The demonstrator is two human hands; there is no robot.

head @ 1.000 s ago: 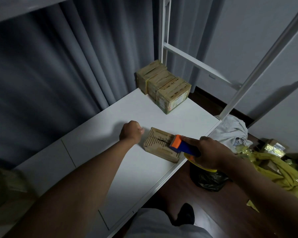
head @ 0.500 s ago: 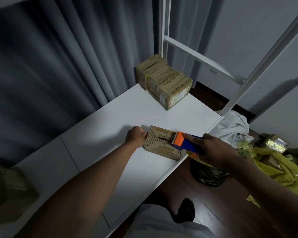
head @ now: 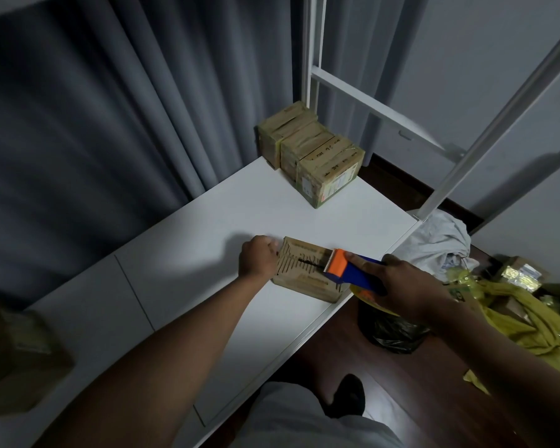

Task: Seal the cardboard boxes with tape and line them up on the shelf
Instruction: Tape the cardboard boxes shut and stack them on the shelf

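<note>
Tape dispenser (head: 348,270), orange-headed and blue-handled, is being gripped by the right hand (head: 404,286) over a flat brown cardboard box (head: 304,276) being held on the white shelf (head: 207,240) by the curled left hand (head: 257,255).

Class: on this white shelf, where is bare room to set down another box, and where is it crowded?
Free: the shelf between the lined-up boxes and the flat box. Crowded: the front edge, with left hand, right hand and tape dispenser.
</note>
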